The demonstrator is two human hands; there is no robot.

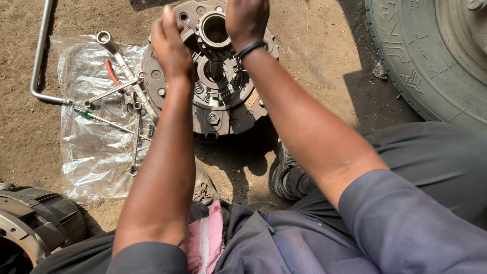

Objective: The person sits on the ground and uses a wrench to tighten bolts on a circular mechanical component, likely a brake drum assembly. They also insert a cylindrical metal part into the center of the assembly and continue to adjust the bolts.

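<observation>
Steel splined sleeve [215, 31] stands on the shaft at top centre of the clutch plate [213, 109], both hands clamped on it: left hand [170, 43], right hand [247, 20]. Seating looks unfinished; spanners [122, 83] lie unused at left.

Only one package in view: a clear plastic bag [94, 152], lying flat and crinkled on the dirt ground, below and to the left of the left hand [170, 43]. Roughly rectangular, transparent with whitish glints along the creases. Serves as a mat for several metal wrenches and a screwdriver with a green handle. Well apart from the right hand [246, 20]. No labels, signs or screens visible anywhere.
</observation>
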